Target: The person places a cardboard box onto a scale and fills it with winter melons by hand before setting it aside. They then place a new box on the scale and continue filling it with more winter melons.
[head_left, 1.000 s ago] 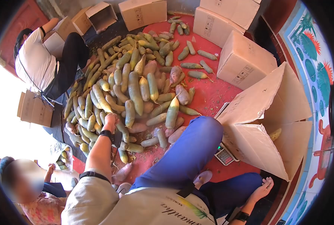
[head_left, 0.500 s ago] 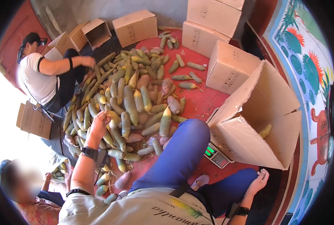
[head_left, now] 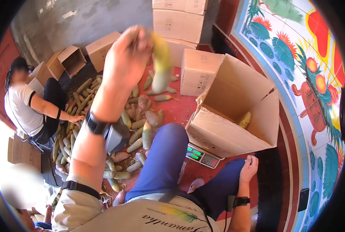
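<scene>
**Left hand up with a radish, right hand parked on the knee**

The left hand (head_left: 126, 58) is raised high in front of the camera, fingers (head_left: 139, 36) wrapped tight around a long yellow-green radish (head_left: 160, 63) that hangs down from the grip, a bit blurred. It's up in the air above the red floor (head_left: 180, 108), roughly between the pile and the open box. There's a black watch (head_left: 96, 124) strapped on that wrist.

The right hand (head_left: 249, 168) rests low on the person's blue trouser leg, fingers loosely curled and holding nothing as far as I can see.

The open cardboard box (head_left: 226, 133) sits just right of the knee, with one yellowish radish (head_left: 245, 120) lying inside against the far wall. A small scale (head_left: 201, 156) with a green display pokes out from under the box's near edge.

The big pile of radishes (head_left: 102, 127) covers the floor to the left. Another person in a white shirt (head_left: 19, 110) sits at the far side of it, one hand reaching into the heap. Closed boxes (head_left: 180, 19) are stacked at the back.
</scene>
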`<action>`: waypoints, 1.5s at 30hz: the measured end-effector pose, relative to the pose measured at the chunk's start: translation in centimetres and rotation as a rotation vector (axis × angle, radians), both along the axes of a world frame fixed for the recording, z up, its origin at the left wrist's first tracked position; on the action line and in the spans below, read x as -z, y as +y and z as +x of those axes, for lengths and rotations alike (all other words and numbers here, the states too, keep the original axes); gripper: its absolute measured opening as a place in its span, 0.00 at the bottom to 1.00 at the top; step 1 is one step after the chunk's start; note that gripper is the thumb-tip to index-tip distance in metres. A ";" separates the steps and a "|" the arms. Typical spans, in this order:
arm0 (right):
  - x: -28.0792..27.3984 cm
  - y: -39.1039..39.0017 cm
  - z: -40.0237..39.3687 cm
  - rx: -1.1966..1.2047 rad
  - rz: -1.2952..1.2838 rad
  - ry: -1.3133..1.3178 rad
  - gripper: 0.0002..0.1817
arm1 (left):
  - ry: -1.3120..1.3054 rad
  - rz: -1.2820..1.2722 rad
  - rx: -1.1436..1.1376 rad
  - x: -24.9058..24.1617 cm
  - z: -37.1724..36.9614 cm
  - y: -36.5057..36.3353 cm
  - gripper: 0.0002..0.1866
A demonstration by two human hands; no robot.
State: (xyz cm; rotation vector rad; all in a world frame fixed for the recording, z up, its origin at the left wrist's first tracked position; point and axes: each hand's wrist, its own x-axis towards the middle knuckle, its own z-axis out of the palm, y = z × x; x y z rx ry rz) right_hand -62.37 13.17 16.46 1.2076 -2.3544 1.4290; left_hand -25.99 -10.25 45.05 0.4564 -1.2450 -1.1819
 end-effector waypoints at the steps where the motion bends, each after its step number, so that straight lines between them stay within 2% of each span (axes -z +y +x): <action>1: 0.2 0.1 -0.1 0.002 0.030 0.040 0.07 | 0.072 -0.016 0.056 -1.5 -2.0 -0.6 0.11; 3: -0.9 0.1 0.7 0.018 0.051 0.027 0.07 | 0.390 -0.142 0.309 -4.0 -5.2 -2.8 0.10; 4: -1.1 0.1 0.9 0.021 0.053 0.014 0.07 | 0.348 -0.238 0.857 -3.9 -4.9 -7.3 0.10; 7: -1.2 0.3 1.0 0.025 0.030 0.034 0.06 | 0.279 -0.208 0.561 -4.1 -10.5 -4.8 0.11; 9: -1.4 0.5 1.0 0.032 0.046 0.052 0.06 | 0.029 -0.077 0.420 -2.1 -12.6 -4.6 0.10; 10: -1.5 0.5 1.1 0.032 0.047 0.049 0.06 | -0.047 -0.017 0.412 -0.7 -13.4 -4.2 0.09; 11: -1.6 0.6 1.1 0.021 0.038 0.056 0.06 | -0.070 -0.062 0.474 1.7 -14.6 -5.0 0.10; 14: -2.0 0.8 1.3 0.006 0.024 0.064 0.05 | -0.623 -0.023 0.349 6.4 -16.0 -3.8 0.12; 16: -2.0 0.9 1.1 0.002 0.024 0.065 0.05 | -0.879 0.001 0.406 8.0 -16.5 -2.4 0.12; 17: -1.9 0.9 0.9 0.008 0.030 0.073 0.05 | -0.883 0.008 0.407 8.8 -16.7 -2.3 0.12; 19: -1.5 1.1 0.7 0.005 0.042 0.074 0.05 | -1.325 -0.241 0.360 10.4 -16.9 -2.3 0.12; 23: -0.9 1.1 0.2 -0.004 0.021 0.076 0.05 | -1.373 -0.170 0.387 11.5 -15.9 -2.6 0.13; 25: -0.7 1.0 0.1 -0.020 0.014 0.061 0.05 | -1.429 -0.353 0.273 11.6 -15.1 -2.3 0.11; 26: -0.7 1.0 0.1 -0.018 0.020 0.058 0.05 | -1.433 -0.342 0.270 11.5 -14.6 -2.0 0.11; 28: -0.8 1.1 -0.1 -0.022 0.027 0.059 0.05 | -0.998 -0.252 0.279 11.1 -13.1 -1.3 0.09; 29: -0.7 1.2 -0.2 -0.009 0.036 0.056 0.05 | -0.997 -0.247 0.273 10.7 -12.2 -0.9 0.09; 31: -0.4 0.9 0.0 -0.017 0.040 0.038 0.06 | -0.696 -0.087 0.260 10.1 -9.2 -0.6 0.10; 34: -0.9 1.1 0.2 -0.024 0.026 0.056 0.08 | -0.669 -0.030 0.040 11.1 -3.6 -1.1 0.09; 37: -0.6 1.2 -0.2 -0.017 0.033 0.054 0.08 | -0.893 0.080 -0.233 15.5 4.4 -2.6 0.10; 38: -0.3 1.3 -0.4 -0.016 0.046 0.083 0.07 | -0.776 0.198 -0.225 18.0 7.2 -2.9 0.11; 39: -0.2 1.4 -0.4 -0.024 0.051 0.083 0.07 | -0.816 0.324 -0.328 19.7 9.7 -2.6 0.10; 40: -0.2 1.4 -0.4 -0.026 0.043 0.053 0.07 | -0.965 0.300 -0.454 23.2 13.5 -2.9 0.11; 42: -0.2 1.2 -0.6 -0.041 0.039 0.022 0.06 | -1.057 0.381 -0.635 28.0 18.8 -0.9 0.12; 44: 0.0 1.2 -0.7 -0.046 0.029 0.078 0.08 | -1.373 0.176 -0.711 37.4 26.7 0.3 0.11; 45: 0.0 1.1 -0.7 -0.057 0.034 0.078 0.08 | -1.781 0.143 -0.606 39.5 28.6 2.0 0.09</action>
